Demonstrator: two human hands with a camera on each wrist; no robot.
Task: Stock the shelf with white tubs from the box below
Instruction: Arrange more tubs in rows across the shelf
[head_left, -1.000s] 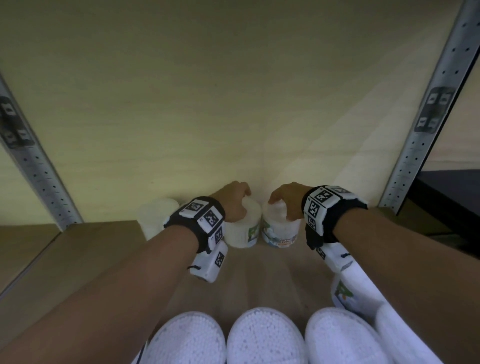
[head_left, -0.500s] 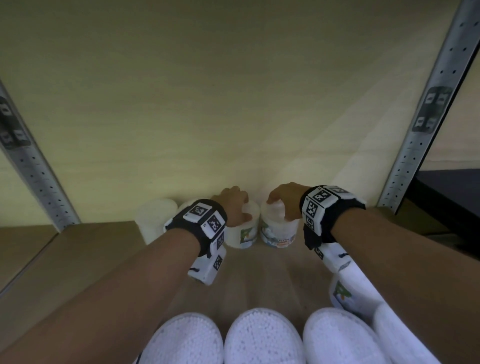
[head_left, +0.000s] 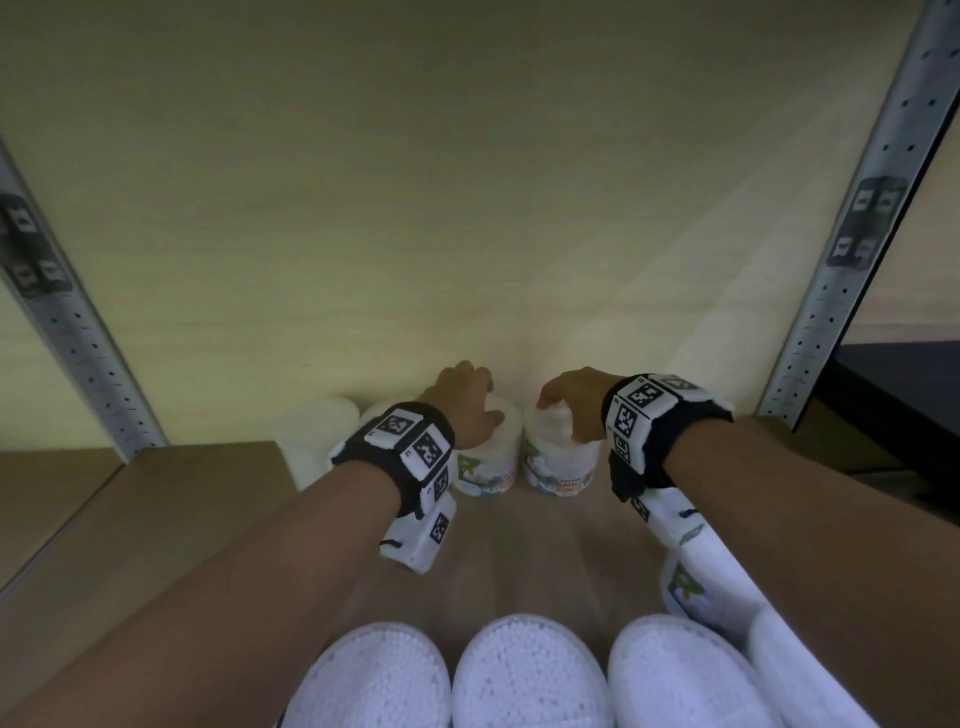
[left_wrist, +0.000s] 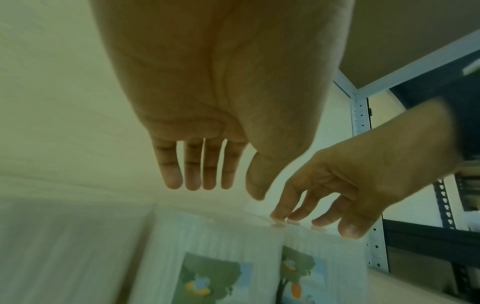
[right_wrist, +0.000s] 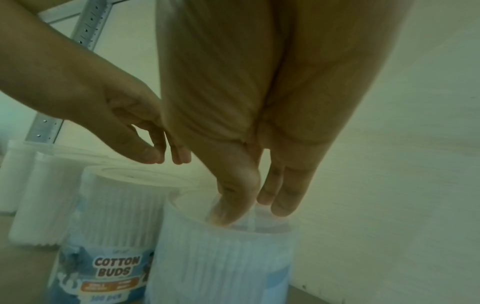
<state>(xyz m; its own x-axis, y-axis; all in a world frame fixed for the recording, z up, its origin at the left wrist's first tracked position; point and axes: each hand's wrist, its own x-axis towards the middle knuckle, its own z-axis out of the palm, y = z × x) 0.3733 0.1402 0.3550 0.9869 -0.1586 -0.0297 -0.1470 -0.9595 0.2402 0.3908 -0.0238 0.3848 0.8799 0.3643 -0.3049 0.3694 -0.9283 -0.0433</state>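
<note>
Two white tubs of cotton buds stand side by side at the back of the wooden shelf (head_left: 171, 519). My left hand (head_left: 465, 397) hovers just above the left tub (head_left: 488, 462); in the left wrist view its fingers (left_wrist: 192, 174) hang straight and touch nothing. My right hand (head_left: 569, 410) is over the right tub (head_left: 558, 467). Its thumb and fingertips (right_wrist: 226, 214) rest on the lid of that tub (right_wrist: 221, 257) without curling round it. The left tub (right_wrist: 114, 216) shows its "COTTON BUDS" label.
More white tubs (head_left: 319, 436) stand at the back left against the pale wall. A row of tubs (head_left: 530, 670) lines the shelf front below my forearms, and another lies under my right arm (head_left: 691, 587). Metal uprights (head_left: 862, 234) frame both sides.
Both hands pushed their tubs slightly further back. My left hand has since let go and lifted off its tub, and my right hand's hold has loosened to fingertips on the lid.
</note>
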